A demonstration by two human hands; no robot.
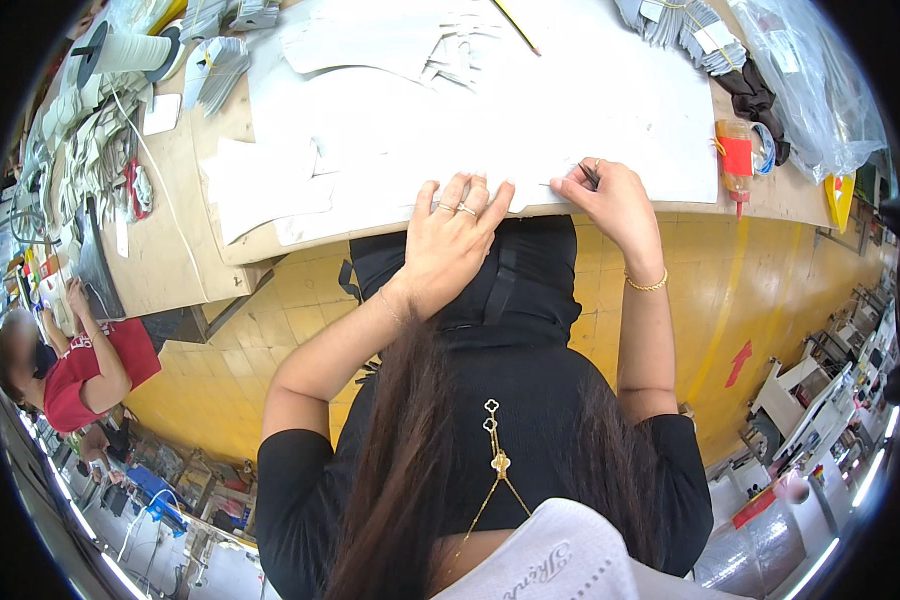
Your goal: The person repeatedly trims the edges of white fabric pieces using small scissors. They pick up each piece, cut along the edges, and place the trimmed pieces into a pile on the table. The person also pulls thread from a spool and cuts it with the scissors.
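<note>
My left hand lies at the table's front edge, its fingers stretched out and apart. Two fingers wear rings, and the fingertips rest on white material that blends into the white sheet covering the table. To the right, my right hand is closed with finger and thumb around a small dark tool. A thin tip seems to point left from it, toward the left hand; its exact kind is too small to tell. Left of my hands lie white cut pieces with curved edges.
More pale cut pieces and a pencil lie farther back. A thread spool and bundled pieces sit at left. At right are an orange bottle and plastic bags. A person in red works at left.
</note>
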